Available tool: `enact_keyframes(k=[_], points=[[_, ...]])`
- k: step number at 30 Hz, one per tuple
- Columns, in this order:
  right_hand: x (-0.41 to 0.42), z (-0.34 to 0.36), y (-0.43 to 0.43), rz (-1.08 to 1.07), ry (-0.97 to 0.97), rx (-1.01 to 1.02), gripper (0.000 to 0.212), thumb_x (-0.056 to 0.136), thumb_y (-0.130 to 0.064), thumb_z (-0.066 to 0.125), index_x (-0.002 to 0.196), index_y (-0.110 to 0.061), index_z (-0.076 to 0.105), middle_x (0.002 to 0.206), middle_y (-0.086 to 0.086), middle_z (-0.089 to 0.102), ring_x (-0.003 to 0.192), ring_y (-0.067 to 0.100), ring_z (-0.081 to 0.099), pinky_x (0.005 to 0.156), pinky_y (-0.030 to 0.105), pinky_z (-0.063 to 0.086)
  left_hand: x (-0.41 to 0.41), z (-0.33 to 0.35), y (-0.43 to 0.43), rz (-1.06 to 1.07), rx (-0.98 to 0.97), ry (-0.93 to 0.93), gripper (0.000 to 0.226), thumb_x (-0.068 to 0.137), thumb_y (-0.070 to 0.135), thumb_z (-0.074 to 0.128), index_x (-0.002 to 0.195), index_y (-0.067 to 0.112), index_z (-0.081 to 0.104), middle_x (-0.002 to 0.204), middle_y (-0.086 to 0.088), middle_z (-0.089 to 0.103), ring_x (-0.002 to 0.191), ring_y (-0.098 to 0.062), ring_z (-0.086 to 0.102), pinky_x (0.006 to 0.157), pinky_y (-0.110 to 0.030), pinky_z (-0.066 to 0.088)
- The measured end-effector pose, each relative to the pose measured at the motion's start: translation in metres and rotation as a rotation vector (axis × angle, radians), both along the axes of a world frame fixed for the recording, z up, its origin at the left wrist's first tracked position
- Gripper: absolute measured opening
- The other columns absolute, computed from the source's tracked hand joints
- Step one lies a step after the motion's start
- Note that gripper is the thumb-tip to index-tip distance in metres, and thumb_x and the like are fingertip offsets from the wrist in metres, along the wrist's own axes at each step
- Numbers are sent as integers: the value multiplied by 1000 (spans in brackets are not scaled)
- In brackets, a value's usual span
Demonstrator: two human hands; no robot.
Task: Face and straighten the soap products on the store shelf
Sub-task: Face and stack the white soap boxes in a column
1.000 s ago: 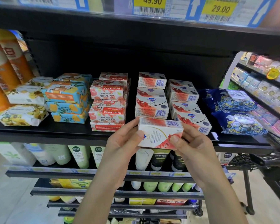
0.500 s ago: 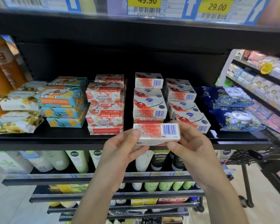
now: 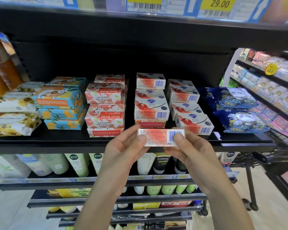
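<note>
A white-and-red cardboard soap box (image 3: 160,137) is pinched at its ends by the left hand (image 3: 123,151) and right hand (image 3: 193,153), thumbs on the near face. Within the last second it has been rolled from its pomegranate front to its barcode side, matching the stacked boxes (image 3: 151,112) behind. It is held at the front edge of the black metal shelf (image 3: 56,143), perhaps touching it; placement seems due next.

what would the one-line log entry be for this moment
left hand: pinches soap box | right hand: pinches same box | box: barcode side facing camera, held before shelf | placed: not yet
</note>
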State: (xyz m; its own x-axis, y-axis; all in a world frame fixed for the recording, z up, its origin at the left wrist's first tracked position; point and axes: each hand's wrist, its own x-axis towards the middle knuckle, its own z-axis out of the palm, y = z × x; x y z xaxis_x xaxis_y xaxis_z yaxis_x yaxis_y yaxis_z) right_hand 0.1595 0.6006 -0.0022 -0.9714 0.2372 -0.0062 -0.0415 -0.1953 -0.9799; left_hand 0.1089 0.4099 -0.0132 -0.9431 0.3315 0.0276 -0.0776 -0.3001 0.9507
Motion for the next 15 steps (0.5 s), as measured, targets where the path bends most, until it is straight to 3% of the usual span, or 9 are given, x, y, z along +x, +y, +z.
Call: enact_keyframes(k=[3, 6, 9, 12, 15], points=[[1, 1, 0, 9, 26, -19, 64, 72, -38, 79, 128, -10, 64, 115, 8, 76, 110, 25, 72, 94, 32, 59, 0, 0, 0, 3, -29, 1, 62, 81, 29, 71, 140, 20, 59, 129, -1, 71, 126, -16, 64, 110, -41, 49], [3, 2, 2, 9, 59, -21, 52, 72, -24, 76, 123, -18, 66, 113, 4, 77, 108, 19, 73, 89, 25, 59, 0, 0, 0, 17, -51, 14, 60, 80, 27, 73, 138, 30, 62, 135, 8, 67, 134, -12, 56, 115, -43, 43], [3, -1, 6, 30, 116, 6, 53, 74, -12, 75, 126, -16, 65, 117, 5, 76, 110, 22, 72, 86, 24, 57, 1, 1, 1, 12, -59, 15, 59, 81, 31, 75, 138, 34, 62, 139, 11, 64, 136, -10, 54, 117, -45, 39], [3, -4, 10, 43, 169, 62, 59, 75, 0, 84, 129, -17, 64, 123, 5, 73, 114, 22, 70, 89, 26, 56, 2, 5, 3, 29, -24, -23, 56, 85, 35, 82, 137, 28, 62, 130, 4, 71, 125, -14, 64, 111, -47, 45], [1, -7, 15, 48, 223, 73, 60, 72, 0, 77, 127, -19, 64, 124, 5, 72, 114, 22, 69, 89, 25, 56, 2, 7, 4, 30, 30, -81, 54, 85, 27, 68, 137, 13, 60, 119, -6, 76, 114, -21, 71, 99, -42, 58]])
